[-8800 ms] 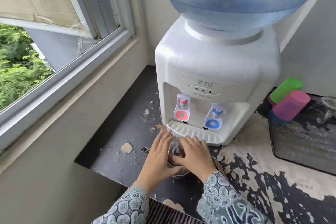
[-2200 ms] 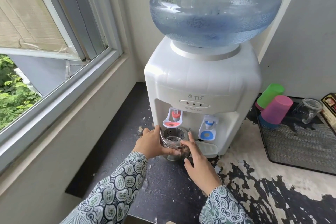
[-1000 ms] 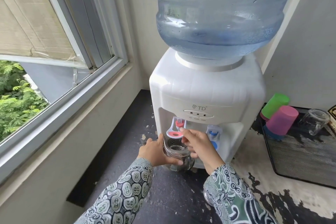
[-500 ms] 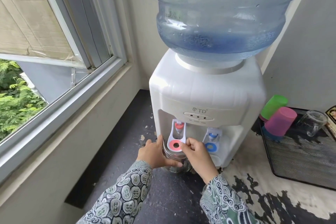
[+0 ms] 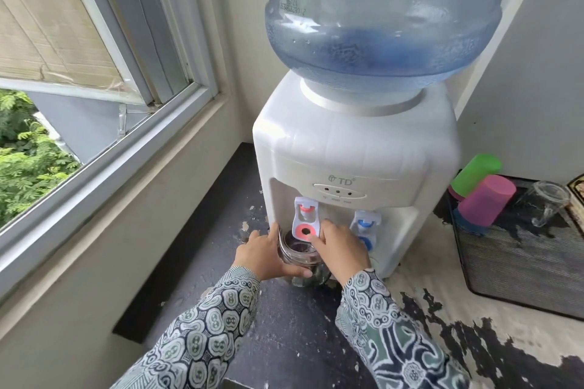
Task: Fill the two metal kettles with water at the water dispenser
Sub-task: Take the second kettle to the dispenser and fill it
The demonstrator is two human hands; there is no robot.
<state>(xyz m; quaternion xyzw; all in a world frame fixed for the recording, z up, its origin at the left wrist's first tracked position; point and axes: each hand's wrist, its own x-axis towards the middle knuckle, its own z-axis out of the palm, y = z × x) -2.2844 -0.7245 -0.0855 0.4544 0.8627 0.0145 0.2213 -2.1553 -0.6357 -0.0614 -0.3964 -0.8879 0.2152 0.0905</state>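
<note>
A small shiny metal kettle [image 5: 298,257] with its mouth uncovered stands on the dark counter under the red tap [image 5: 305,224] of the white water dispenser [image 5: 354,148]. My left hand [image 5: 264,254] is wrapped around the kettle's left side. My right hand [image 5: 343,248] is beside the red tap lever, its fingertips touching the lever's lower right edge. The blue tap [image 5: 366,226] sits to the right, partly behind my right hand. No second kettle is visible. A large blue water bottle [image 5: 379,9] sits on top of the dispenser.
A black mesh tray [image 5: 521,265] at the right holds a green cup [image 5: 475,174], a pink cup [image 5: 485,199] and a clear glass mug [image 5: 546,202]. A wall and window frame [image 5: 104,151] close off the left. The counter's paint is peeling.
The red tap lever, tilted up one second ago, now hangs down over the kettle's mouth. My right hand has slipped down beside it. My left hand still holds the kettle.
</note>
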